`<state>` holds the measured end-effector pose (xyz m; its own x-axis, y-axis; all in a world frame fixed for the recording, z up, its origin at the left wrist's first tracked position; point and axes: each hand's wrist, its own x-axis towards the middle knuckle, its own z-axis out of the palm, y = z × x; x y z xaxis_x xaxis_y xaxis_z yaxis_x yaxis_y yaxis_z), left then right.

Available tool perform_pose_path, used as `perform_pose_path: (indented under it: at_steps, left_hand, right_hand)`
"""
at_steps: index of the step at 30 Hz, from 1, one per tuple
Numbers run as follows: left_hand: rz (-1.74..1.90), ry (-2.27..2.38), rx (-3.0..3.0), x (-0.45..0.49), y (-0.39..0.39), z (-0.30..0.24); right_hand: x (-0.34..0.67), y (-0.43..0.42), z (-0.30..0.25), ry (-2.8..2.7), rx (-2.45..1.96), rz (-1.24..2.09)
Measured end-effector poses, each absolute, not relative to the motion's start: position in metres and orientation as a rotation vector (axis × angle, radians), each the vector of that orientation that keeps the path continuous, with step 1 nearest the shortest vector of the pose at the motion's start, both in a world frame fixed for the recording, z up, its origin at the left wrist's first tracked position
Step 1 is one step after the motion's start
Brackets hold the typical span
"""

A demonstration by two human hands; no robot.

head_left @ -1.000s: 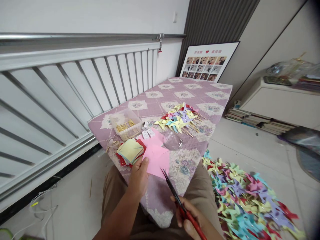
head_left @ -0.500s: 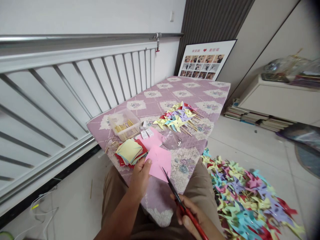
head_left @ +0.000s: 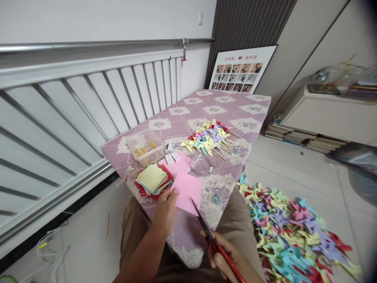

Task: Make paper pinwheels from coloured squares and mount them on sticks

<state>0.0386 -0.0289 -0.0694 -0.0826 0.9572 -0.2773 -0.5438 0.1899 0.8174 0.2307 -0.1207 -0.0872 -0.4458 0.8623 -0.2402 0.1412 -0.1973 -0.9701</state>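
Observation:
My left hand (head_left: 166,206) pinches the left edge of a pink paper square (head_left: 188,190) just over the table's near end. In my right hand (head_left: 224,251) is a pair of red-handled scissors (head_left: 208,232), its dark blades against the paper's lower right part. The blades look nearly together; how far they part is hard to tell. Left of the paper lies a stack of yellow, blue and red paper squares (head_left: 152,179). Behind it, more pink paper (head_left: 178,164) carries small white boxes (head_left: 173,157).
A clear plastic box (head_left: 157,137) holds short wooden sticks. Finished paper pinwheels (head_left: 210,137) lie on the flowered tablecloth (head_left: 215,110). Beside my right leg, a large heap of pinwheels (head_left: 291,232) covers the floor. A white radiator (head_left: 118,102) runs along the left side.
Both hands, the pink paper and the scissors stay almost where they were. The view has shifted very slightly.

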Motion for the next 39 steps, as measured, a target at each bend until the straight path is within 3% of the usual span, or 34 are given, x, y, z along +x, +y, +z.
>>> perform_pose_path:
  at_steps: [11, 39]
  left_hand:
    - [1.329, 0.751, 0.383, 0.042, -0.034, -0.07]
    - [1.301, 0.977, 0.458, 0.047, -0.04, -0.07]
  right_hand:
    - [0.224, -0.122, -0.094, -1.444, -1.19, 1.736]
    - [0.225, -0.127, -0.101, -1.385, -1.104, 1.813]
